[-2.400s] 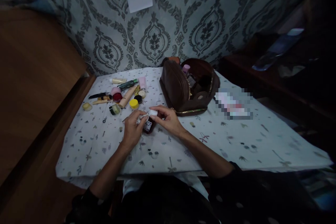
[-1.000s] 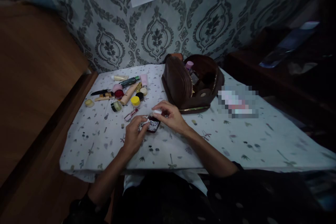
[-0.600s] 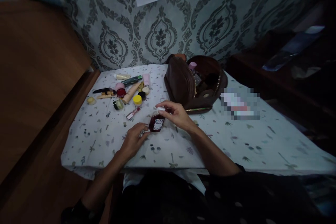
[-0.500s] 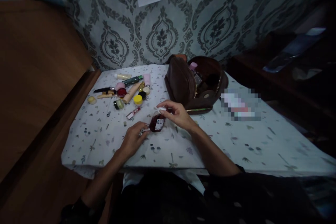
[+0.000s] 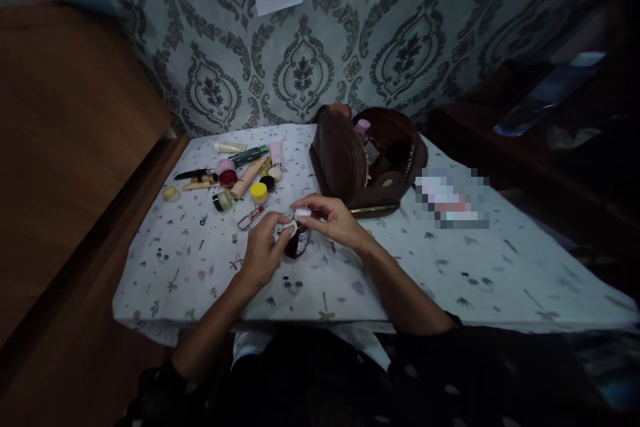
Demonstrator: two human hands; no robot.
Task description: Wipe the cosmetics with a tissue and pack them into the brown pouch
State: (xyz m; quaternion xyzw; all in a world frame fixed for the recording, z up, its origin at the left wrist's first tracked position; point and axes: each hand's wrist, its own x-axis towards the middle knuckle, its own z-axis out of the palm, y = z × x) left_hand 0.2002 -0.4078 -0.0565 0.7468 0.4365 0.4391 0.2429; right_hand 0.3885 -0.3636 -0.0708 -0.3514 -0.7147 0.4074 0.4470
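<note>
A small dark red bottle (image 5: 296,246) with a printed white label stands tilted over the front of the table. My right hand (image 5: 334,219) pinches it by its white cap (image 5: 302,213). Close against the bottle's upper left side is my left hand (image 5: 265,247), thumb and forefinger closed on a small whitish thing that I cannot make out. Just beyond the left fingers lies a pinkish lip gloss tube (image 5: 249,218). Behind my right hand sits an unzipped brown leather bag (image 5: 337,160), with a pink-capped item (image 5: 362,127) showing inside.
Several cosmetics lie at the left: a yellow-lidded jar (image 5: 259,193), a green tube (image 5: 248,155), a beige tube (image 5: 247,179), a pink tube (image 5: 275,153) and black pencils (image 5: 195,174). A blurred-out flat object (image 5: 450,198) is on the patterned tablecloth (image 5: 480,260) at right. The wallpapered wall rises behind.
My left hand has moved up and right, from the bottle's lower side to near its neck. The bottle has turned more upright, with my right hand still at its cap. The view shifted slightly.
</note>
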